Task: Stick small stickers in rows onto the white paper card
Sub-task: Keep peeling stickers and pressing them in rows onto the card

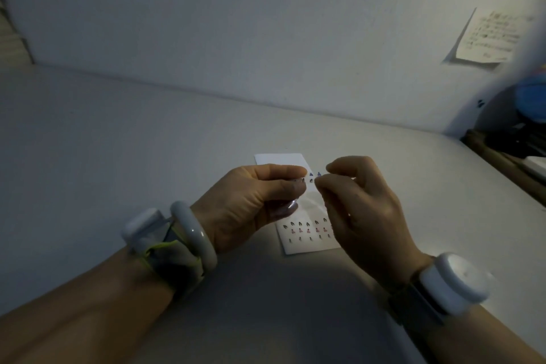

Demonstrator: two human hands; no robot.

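The white paper card [279,158] lies flat on the table, its long side running away from me. Three rows of small dark and pink stickers [307,229] sit near its close end. My left hand [251,204] holds a clear sticker sheet [310,186] above the card, pinched between thumb and fingers. A few small dark stickers [312,175] show on the sheet's upper part. My right hand [360,204] is at the sheet's right edge, thumb and forefinger tips closed on a small sticker [319,174] there. The hands hide the card's middle.
The pale table [147,142] meets a white wall [236,38] at the back. Paper notes [490,37] hang on the wall at the right and at the top. Dark clutter and a wooden edge [502,156] stand at the far right. Both wrists wear white bands.
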